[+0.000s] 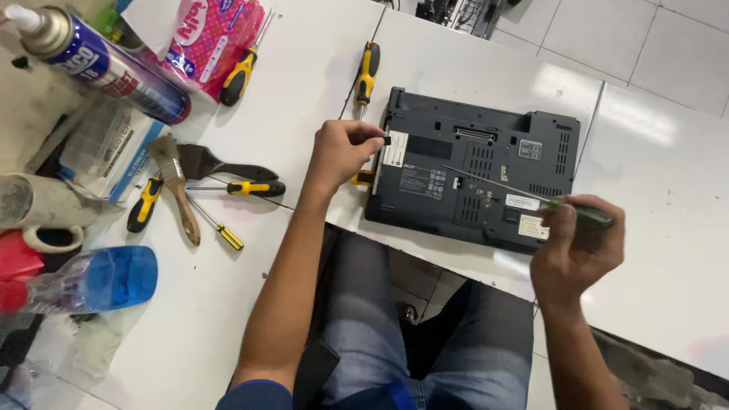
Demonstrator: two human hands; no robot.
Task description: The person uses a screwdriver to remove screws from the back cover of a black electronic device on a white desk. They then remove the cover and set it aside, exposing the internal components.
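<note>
A dark grey laptop [471,178] lies upside down on the white table [250,288], its underside with vents and stickers facing up. My left hand [342,152] pinches a small dark part at the laptop's left edge, by a white label. My right hand [577,247] grips a green-handled screwdriver [585,214] whose thin shaft slants up-left, its tip over the middle of the laptop's underside.
A yellow-and-black screwdriver [367,74] lies just beyond the laptop's corner. More screwdrivers [250,187], a paintbrush [176,186], a spray can [106,64], a pink packet [209,34] and a blue bottle [99,279] crowd the left. My knees sit under the table gap.
</note>
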